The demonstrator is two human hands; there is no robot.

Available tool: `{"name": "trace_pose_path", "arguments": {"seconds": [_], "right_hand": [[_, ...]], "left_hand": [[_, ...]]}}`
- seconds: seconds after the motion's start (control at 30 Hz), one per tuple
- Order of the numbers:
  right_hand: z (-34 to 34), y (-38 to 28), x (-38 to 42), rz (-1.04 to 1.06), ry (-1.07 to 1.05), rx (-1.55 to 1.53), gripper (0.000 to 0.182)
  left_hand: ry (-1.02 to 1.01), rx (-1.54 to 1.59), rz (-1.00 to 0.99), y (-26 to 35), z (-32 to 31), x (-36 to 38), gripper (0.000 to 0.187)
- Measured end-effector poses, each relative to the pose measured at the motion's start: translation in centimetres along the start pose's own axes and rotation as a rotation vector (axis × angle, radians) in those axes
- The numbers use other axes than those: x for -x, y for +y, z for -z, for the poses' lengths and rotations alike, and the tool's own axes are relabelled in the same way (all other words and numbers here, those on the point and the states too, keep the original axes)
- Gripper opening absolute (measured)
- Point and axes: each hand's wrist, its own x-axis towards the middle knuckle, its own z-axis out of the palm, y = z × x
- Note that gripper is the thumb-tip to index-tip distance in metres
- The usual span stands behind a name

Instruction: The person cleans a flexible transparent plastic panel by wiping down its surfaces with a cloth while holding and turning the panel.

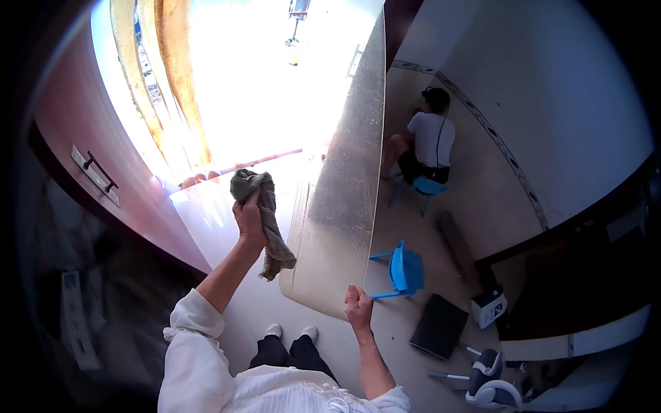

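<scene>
Greyish-green cloth (pixel 274 237) is held up in front of the body by the left hand (pixel 250 221), over the pale floor (pixel 241 310). Its bunched upper end sits above the fingers, and the rest hangs down beside the hand as a narrow, twisted length. The long axis runs mostly up and down in the view, the loose lower end pointing down and slightly right, toward the rounded lower left corner of the translucent sheet (pixel 337 234). In the view, the cloth lies just left of that sheet's left edge; whether the two touch cannot be told.

The fingers of the left hand are closed around the cloth near its top. The right hand (pixel 359 308) is clenched, thumb side up, at the sheet's lower right corner; whether its fingers grip the sheet's edge cannot be told.

Beyond the right hand, a small blue chair (pixel 405 270) stands near the sheet's right edge, with a dark flat panel (pixel 438 327) and a white box (pixel 489 308) on the floor farther right. Another person (pixel 434 138) sits on a blue seat (pixel 429 186) near the wall, back partly turned. A reddish door (pixel 82 103) with a dark handle (pixel 101 172) is at the left.
</scene>
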Motion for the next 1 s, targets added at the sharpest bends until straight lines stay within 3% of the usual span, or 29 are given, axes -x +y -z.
{"name": "trace_pose_path", "arguments": {"seconds": [0.03,0.1,0.2,0.23,0.33,0.4,0.47,0.57,0.77,0.9,1.0], "right_hand": [[0.5,0.5,0.0,0.008,0.009,0.009,0.042],[1.3,0.6,0.1,0.024,0.010,0.018,0.043],[2.3,-0.8,1.0,-0.100,-0.040,-0.094,0.044],[2.5,-1.2,1.2,-0.131,-0.067,-0.113,0.045],[2.9,-1.9,1.3,-0.166,-0.143,-0.123,0.045],[2.4,-1.9,1.5,-0.193,-0.158,-0.136,0.045],[2.2,-0.7,0.9,-0.185,-0.144,-0.115,0.044],[2.1,-0.1,1.0,-0.155,-0.132,-0.085,0.042],[0.9,0.2,0.0,-0.093,-0.072,-0.050,0.041],[0.6,2.2,0.1,-0.167,-0.066,-0.041,0.042],[0.8,2.9,0.1,-0.102,-0.049,-0.007,0.042]], "left_hand": [[0.006,0.017,0.045,1.5,0.1,-0.8,0.021],[-0.176,0.057,0.130,1.7,1.2,-4.5,0.026],[-0.320,0.114,0.306,0.0,0.6,-9.8,0.030],[-0.341,0.078,0.266,0.2,-1.2,-9.4,0.029],[-0.567,0.057,0.433,-1.6,-4.7,-10.3,0.036],[-0.517,0.060,0.533,-0.3,-6.4,-7.2,0.042],[-0.602,0.311,0.414,-0.3,-6.2,-6.3,0.053],[-0.923,0.280,0.393,3.2,-7.2,-4.6,0.052],[-0.836,-0.067,0.495,2.1,-8.4,-4.6,0.038],[-0.852,0.082,0.495,1.7,-7.6,-1.9,0.033],[-0.801,0.148,0.515,1.0,-5.9,-0.8,0.031]]}}
